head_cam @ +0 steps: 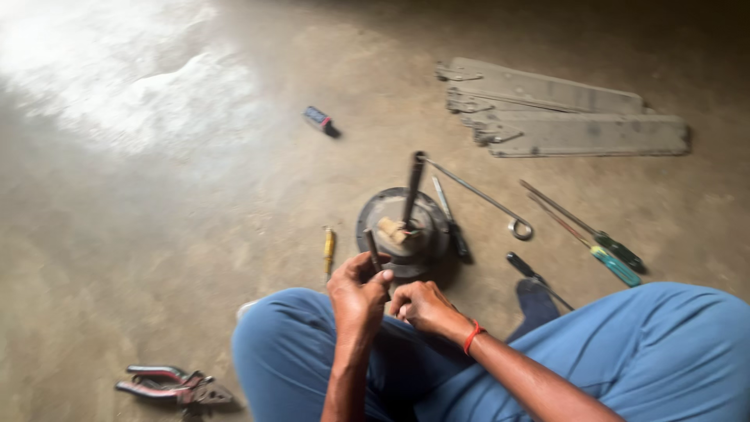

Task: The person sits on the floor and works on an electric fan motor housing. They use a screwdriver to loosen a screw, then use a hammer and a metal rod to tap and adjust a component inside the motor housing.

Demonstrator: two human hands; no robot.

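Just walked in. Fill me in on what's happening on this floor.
A person in blue trousers sits on the concrete floor over a round motor housing with a rod standing from its middle. The left hand pinches a thin dark tool at the housing's near edge; the right hand, red thread at the wrist, works close beside it. Screwdrivers, pliers and flat fan blades lie around.

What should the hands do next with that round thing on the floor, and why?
Probably bring the thin tool in the left hand down onto the round motor: its tip already points there, and the right hand is beside it.
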